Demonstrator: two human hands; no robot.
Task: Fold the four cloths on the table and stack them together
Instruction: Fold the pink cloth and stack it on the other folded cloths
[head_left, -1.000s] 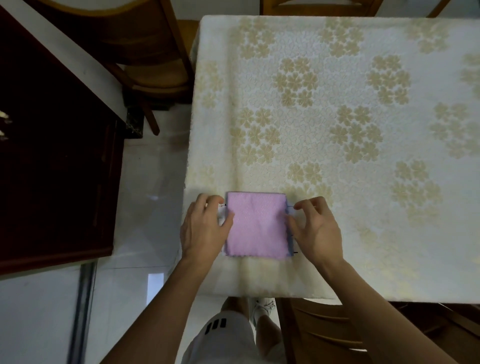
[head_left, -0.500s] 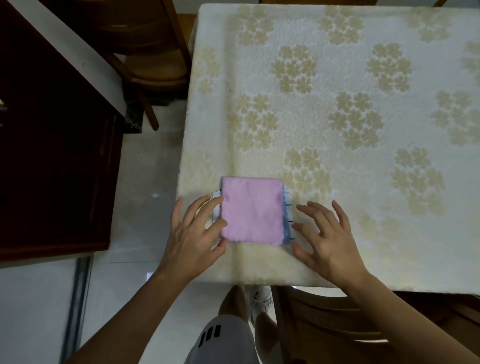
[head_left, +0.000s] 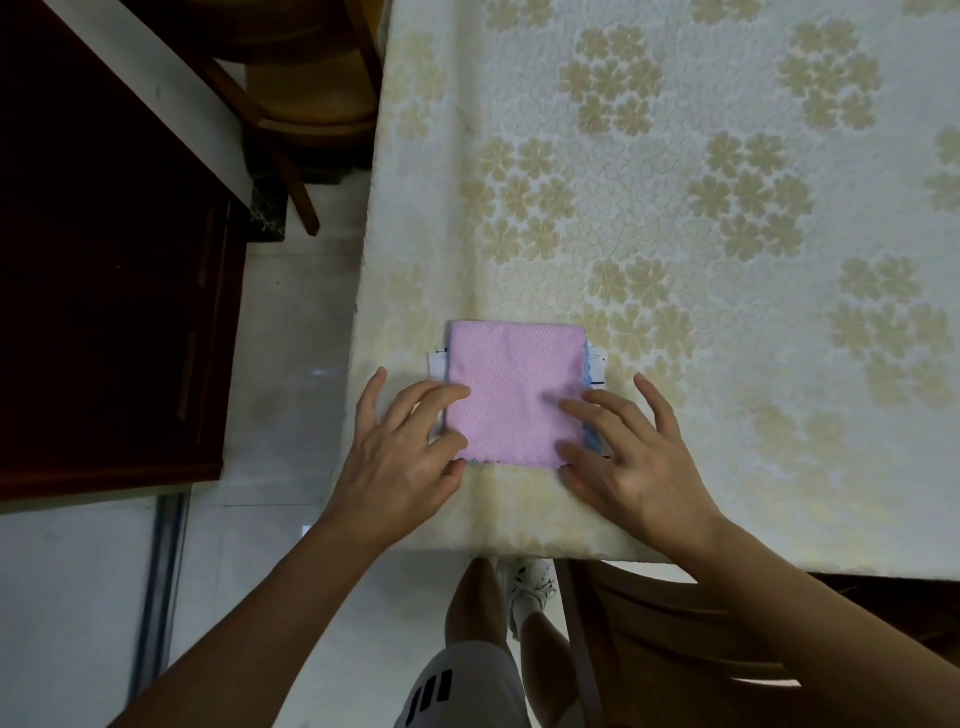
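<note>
The stack (head_left: 511, 384) lies on the table (head_left: 727, 234) near its front-left corner — left hand (head_left: 400, 457) at its left edge, right hand (head_left: 623, 457) at its right.

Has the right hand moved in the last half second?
Yes. The right hand has slid left onto the pink cloth; its fingers now rest flat on the cloth, no longer beside it.

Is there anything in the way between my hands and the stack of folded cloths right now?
Nothing visible. The left hand and the right hand already lie with straight fingers on the near corners of the pink cloth that tops the stack. A blue cloth edge peeks out beneath on the right.
</note>
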